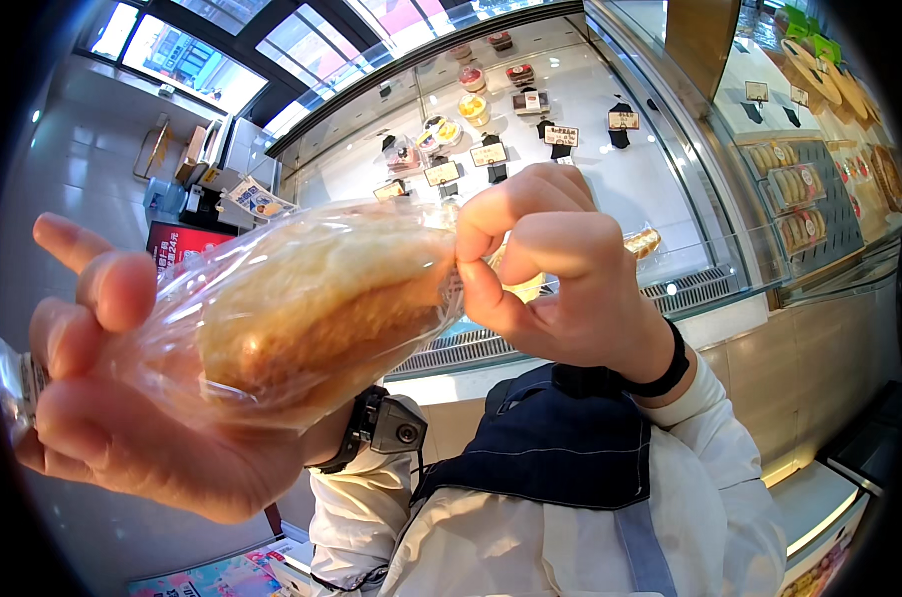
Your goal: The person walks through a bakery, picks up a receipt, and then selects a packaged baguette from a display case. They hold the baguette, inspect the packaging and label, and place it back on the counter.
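Note:
Close before me, a bread roll in a clear plastic bag [309, 313] is held up between my two hands. My left hand [160, 433] supports the bag from below at its left end, with the thumb and fingers around the gathered plastic. At the other end, my right hand [548, 261] pinches the bag between thumb and index finger. Some crumpled clear packaging [14, 384] shows beside the left fingers at the picture's edge; whether it belongs to the same bag I cannot tell.
Behind my hands, a glass display case [607, 190] holds several dessert cups [473, 108], boxed cakes [531, 101] and small written signs [489, 154]. Boxed pastries [796, 184] sit on a rack at right. A red sign [186, 242] and a white machine [245, 157] are at left.

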### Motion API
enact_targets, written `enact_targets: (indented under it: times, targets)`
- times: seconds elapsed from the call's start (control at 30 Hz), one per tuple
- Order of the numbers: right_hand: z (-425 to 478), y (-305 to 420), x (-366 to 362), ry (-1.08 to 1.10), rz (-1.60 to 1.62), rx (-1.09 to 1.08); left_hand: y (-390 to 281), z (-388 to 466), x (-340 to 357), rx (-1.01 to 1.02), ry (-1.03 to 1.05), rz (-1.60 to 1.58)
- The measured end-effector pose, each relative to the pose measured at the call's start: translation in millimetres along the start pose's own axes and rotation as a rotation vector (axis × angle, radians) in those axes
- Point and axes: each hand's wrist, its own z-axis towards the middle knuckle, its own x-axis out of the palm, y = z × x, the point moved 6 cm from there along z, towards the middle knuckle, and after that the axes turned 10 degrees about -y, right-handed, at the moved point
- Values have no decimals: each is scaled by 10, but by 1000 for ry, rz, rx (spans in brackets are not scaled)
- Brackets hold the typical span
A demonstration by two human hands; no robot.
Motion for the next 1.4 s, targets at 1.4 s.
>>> enact_targets:
  times: [1.4]
  targets:
    - [-2341, -634, -245, 690, -1, 1032, -990, -2455, -965, 124, 429, 150]
